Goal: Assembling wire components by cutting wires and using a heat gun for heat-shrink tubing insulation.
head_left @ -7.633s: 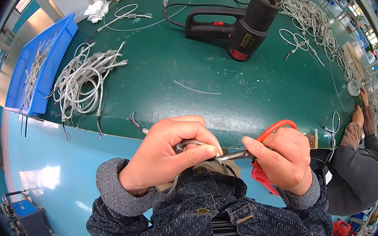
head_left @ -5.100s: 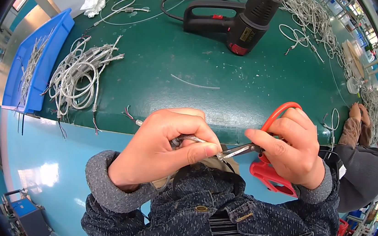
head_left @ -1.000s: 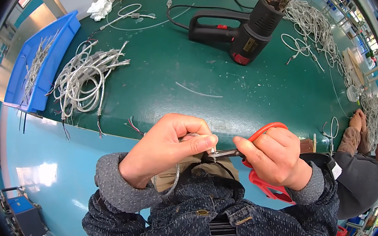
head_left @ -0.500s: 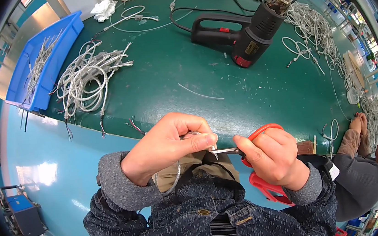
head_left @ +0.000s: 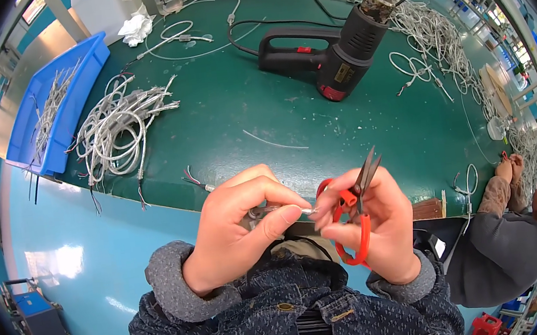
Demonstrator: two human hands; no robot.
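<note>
My left hand (head_left: 239, 226) is closed, pinching a cable (head_left: 304, 211) between thumb and forefinger near its stripped, silvery end. Red-handled scissors (head_left: 366, 230) are hooked on the fingers of my right hand (head_left: 384, 217), their slightly parted blades pointing up. The thumb and fingertips of that hand are just beside the cable's tip; blur hides whether they touch it. Just beyond my left hand, another cable end (head_left: 199, 181) with thin coloured wires lies at the table's edge.
A black heat gun (head_left: 348, 51) lies on the green table (head_left: 212, 134). At left are a looped cable bundle (head_left: 121, 127) and a blue bin (head_left: 60, 147) of wires. A cable heap (head_left: 431, 29) runs along the right, where another person (head_left: 504, 234) sits.
The scissors have come away from the cable end and turned from pointing left to pointing up. My right fingers have opened and moved to the cable's tip; both hands shifted slightly.
</note>
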